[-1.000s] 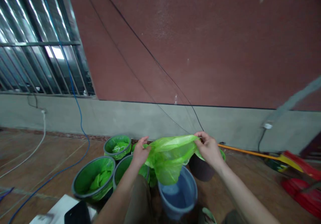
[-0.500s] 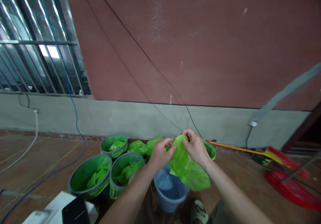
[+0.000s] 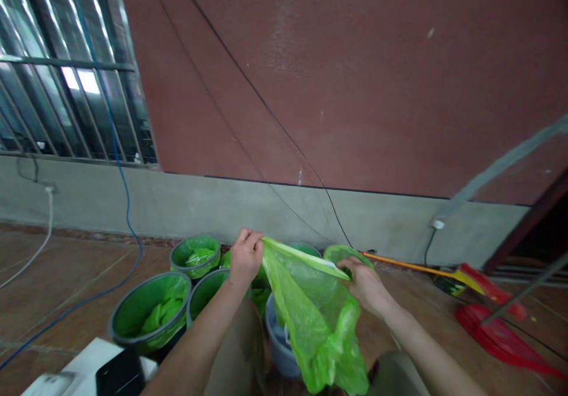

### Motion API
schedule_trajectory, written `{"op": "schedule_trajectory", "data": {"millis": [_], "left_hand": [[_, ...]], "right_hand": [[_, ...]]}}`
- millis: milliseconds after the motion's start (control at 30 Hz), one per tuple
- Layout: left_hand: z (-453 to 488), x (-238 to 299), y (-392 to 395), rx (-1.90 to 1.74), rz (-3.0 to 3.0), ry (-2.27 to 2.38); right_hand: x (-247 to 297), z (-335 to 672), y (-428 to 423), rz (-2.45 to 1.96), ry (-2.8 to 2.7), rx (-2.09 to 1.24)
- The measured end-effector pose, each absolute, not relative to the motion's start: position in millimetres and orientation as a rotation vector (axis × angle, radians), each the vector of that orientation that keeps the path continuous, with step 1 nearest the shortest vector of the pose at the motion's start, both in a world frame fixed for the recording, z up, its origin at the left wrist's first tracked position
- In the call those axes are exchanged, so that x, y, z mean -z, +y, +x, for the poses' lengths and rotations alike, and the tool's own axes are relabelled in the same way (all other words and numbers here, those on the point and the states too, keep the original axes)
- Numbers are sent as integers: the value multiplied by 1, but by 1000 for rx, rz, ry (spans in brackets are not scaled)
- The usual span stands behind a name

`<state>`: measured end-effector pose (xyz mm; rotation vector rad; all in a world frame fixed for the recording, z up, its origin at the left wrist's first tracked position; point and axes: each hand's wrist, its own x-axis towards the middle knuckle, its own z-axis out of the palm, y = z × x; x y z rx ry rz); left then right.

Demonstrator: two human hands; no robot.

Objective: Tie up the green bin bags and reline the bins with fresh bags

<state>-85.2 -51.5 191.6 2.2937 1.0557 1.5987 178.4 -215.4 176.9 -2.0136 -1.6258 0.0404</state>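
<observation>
A thin green plastic bag [image 3: 319, 319] hangs stretched between my two hands over a blue-grey bucket [image 3: 279, 348]. My left hand [image 3: 245, 257] pinches the bag's top edge at its left corner, fingers closed. My right hand [image 3: 366, 283] grips the opposite end of that edge, lower and to the right. The bag's body drapes down and hides most of the bucket's mouth.
Several buckets lined with green bags [image 3: 148, 313] stand on the floor at left, more behind [image 3: 195, 253]. A broom with an orange handle [image 3: 412, 264] and red dustpans [image 3: 497, 331] lie at right. A white box with a black item [image 3: 119, 375] sits at bottom left. Cables run along the wall.
My hands, close together half a second ago on the bunched bag, have moved apart, pulling its top edge taut. The bag now hangs longer over the blue-grey bucket.
</observation>
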Motion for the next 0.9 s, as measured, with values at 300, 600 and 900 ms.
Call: {"op": "schedule_trajectory", "data": {"millis": [300,600,900], "left_hand": [[-108,-169,-31,-1438,2153,1359],[-111,-168,-14,-1258,2081,1465],[-106,-175,-11,-1281,2089,1455]], "right_hand": [[-156,190,-230,-2067,-1389,-255],[-173,172,-227,-1519,-1167,-988],[-179,163,-224,-1436,-1093,-1127]]}}
